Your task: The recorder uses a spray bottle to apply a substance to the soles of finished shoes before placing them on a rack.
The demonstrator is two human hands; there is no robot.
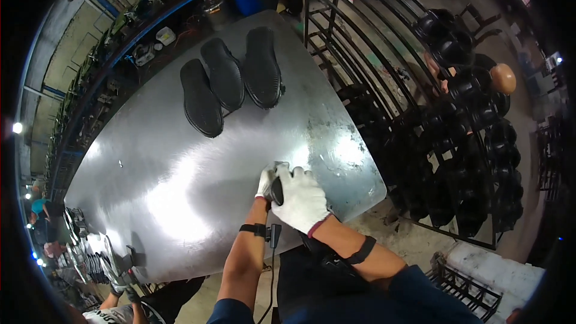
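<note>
One broad, brushed silver-grey metal table with rounded corners (144,138) is filling most of the view, its surface throwing back patches of white glare. Beside it on the right, a tall, dark metal rack with slender rails (447,232) is carrying many glossy, black, moulded pieces (471,84). Three long, flat, matt-black shoe soles with finely ridged edges (223,75) are lying close together on the far part of the table, well apart from the hands, their long axes running away from the wearer. Near the table's close edge, the right hand in a white knitted glove with a maroon cuff (300,195) is bending its fingers over a small, dark, smooth, curved piece (276,192) and appears to be grasping it. The left hand in a matching white glove (264,182) is pressing in from the other side and seems to be clasping the same piece, though its fingertips are staying out of sight. The piece is sitting directly between the two gloves, touching both, neither hand being clearly nearer; its visible long axis is pointing roughly away from the wearer. It is looking black and narrowly oval, most of its outline being hidden.
</note>
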